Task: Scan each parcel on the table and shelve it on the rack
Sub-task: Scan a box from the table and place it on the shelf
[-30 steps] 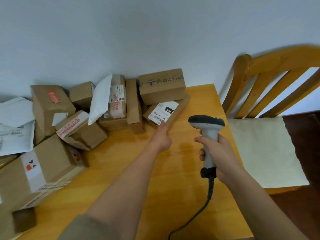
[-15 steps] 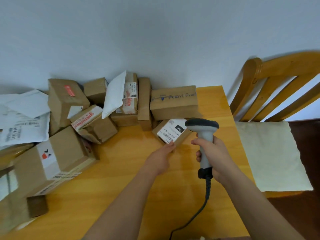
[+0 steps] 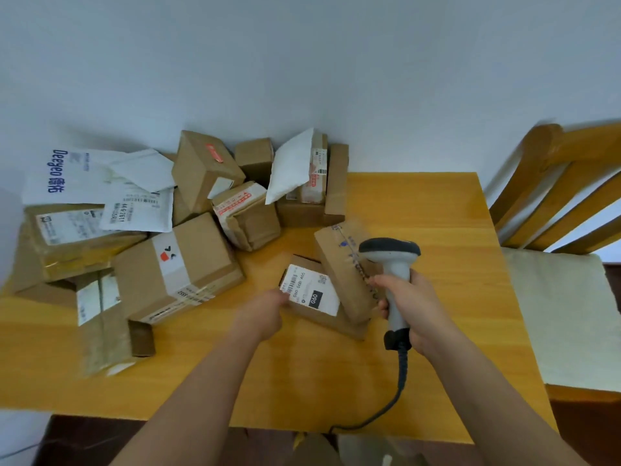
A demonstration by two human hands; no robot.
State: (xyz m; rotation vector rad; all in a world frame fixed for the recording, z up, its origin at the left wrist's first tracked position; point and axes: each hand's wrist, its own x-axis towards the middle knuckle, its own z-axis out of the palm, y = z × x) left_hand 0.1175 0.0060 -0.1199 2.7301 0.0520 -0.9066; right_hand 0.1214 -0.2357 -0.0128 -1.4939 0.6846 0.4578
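A wooden table (image 3: 437, 210) carries a heap of brown cardboard parcels (image 3: 174, 267) and white mailer bags (image 3: 100, 183) from nine to twelve o'clock. A small labelled parcel (image 3: 312, 294) lies near its centre; three o'clock is bare.

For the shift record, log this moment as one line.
step: scan | left hand: gripping labelled parcel | right hand: holding scanner | second box: leaning on parcel | rack: not visible

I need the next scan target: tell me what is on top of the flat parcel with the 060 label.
A brown box leans on the right part of the 060 parcel. The left hand holds its left edge. The white label shows; the covered right part cannot be seen.
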